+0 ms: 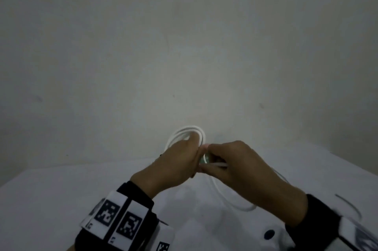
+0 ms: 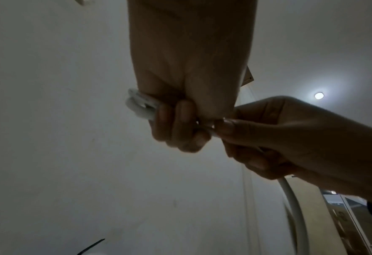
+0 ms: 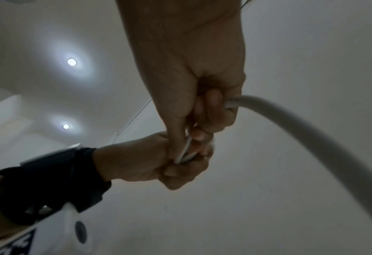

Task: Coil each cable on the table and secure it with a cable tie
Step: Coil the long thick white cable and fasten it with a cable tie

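Mid-coiling, by the look of it. Left hand point(image 1: 180, 160) curled round the white cable point(image 1: 189, 131), loops standing just above its knuckles. Right hand point(image 1: 235, 166) touching it, pinching the loose run trailing below its palm. Next: another loop fed across, then a cable tie point(image 2: 91, 246) fetched.

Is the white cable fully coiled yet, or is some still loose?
Partly coiled: the left hand grips loops of the white cable, while a loose length trails from the right hand.
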